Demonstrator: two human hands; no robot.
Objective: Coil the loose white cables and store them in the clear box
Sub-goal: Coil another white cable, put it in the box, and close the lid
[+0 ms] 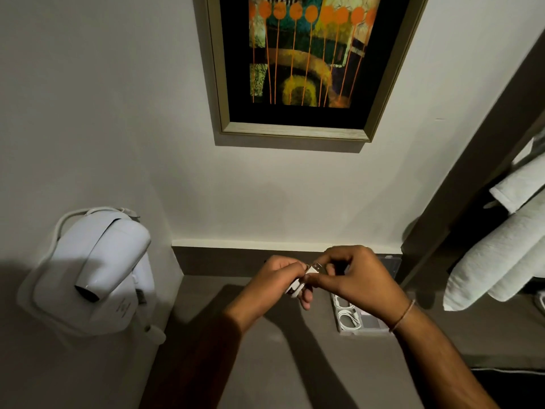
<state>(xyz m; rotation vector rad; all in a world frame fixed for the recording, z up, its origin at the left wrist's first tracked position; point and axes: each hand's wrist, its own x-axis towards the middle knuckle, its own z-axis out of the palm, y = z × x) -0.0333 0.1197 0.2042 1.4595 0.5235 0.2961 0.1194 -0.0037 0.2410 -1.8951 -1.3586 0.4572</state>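
Both hands meet above the grey counter (265,364). My left hand (274,278) grips a small bundle of white cable (295,289), most of it hidden in the fist. My right hand (351,276) pinches the cable's metal USB plug (317,267) between thumb and fingers. The clear box (361,318) lies on the counter under my right wrist, partly hidden by it. Two coiled white cables (349,317) lie in its left compartments.
A white wall-mounted hair dryer (97,270) hangs at the left over the counter edge. A framed painting (303,63) is on the wall ahead. Rolled white towels (501,249) sit on a dark shelf at the right.
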